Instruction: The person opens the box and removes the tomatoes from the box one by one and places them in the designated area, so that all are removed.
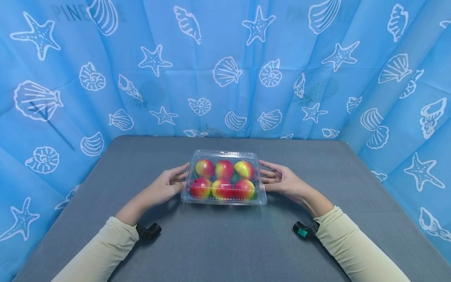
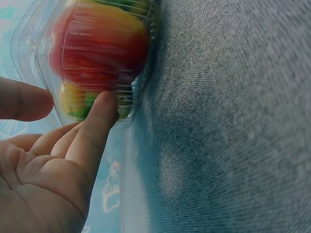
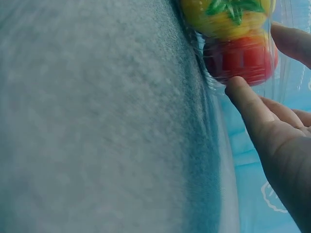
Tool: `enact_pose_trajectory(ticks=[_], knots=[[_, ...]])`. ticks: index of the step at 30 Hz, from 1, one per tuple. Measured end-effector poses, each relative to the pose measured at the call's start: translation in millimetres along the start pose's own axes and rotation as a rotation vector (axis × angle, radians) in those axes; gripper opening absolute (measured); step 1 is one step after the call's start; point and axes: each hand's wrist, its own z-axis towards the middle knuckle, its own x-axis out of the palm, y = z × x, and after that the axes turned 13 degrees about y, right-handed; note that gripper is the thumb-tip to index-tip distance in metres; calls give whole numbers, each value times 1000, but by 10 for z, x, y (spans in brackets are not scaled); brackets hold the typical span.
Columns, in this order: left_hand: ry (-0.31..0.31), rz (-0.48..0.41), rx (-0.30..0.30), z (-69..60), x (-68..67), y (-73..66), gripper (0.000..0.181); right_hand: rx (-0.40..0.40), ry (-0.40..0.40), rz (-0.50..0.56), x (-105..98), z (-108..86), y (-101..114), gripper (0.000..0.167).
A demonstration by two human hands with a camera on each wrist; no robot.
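A clear lidded plastic box [image 1: 224, 201] with several red and yellow apples [image 1: 224, 169] in two rows sits on the grey table. The left hand [image 1: 168, 184] touches its left side with fairly straight fingers; in the left wrist view the fingertips of that hand [image 2: 58, 165] lie against the clear wall beside a red apple [image 2: 99, 46]. At the box's right side is the right hand [image 1: 285, 182], fingers extended. The right wrist view shows a fingertip of this hand [image 3: 272, 126] at the wall, near a red apple [image 3: 240, 58] and a yellow one with green leaves.
The grey table [image 1: 225, 243] runs back to a blue curtain [image 1: 225, 94] printed with white shells and starfish. Black wrist straps [image 1: 149, 232] stick out below both sleeves, over the table.
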Motion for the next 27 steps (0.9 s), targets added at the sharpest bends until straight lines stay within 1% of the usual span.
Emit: enact_pose_trajectory(ticks=[4,11,18,27], knots=[[4,-13,-5,-7,2,-6,70,5,9,-12,-3,-6,18,91],[14,-8,0,-12,17,-10,70,19,1,-29,-6,-12,19,91],[12,-21,4,-13,18,-5,70,10,5,-36,4,-9,11,91],[33,-19,-13,-16,13,-11,70,33,-30,-32,34,-20,27,94]])
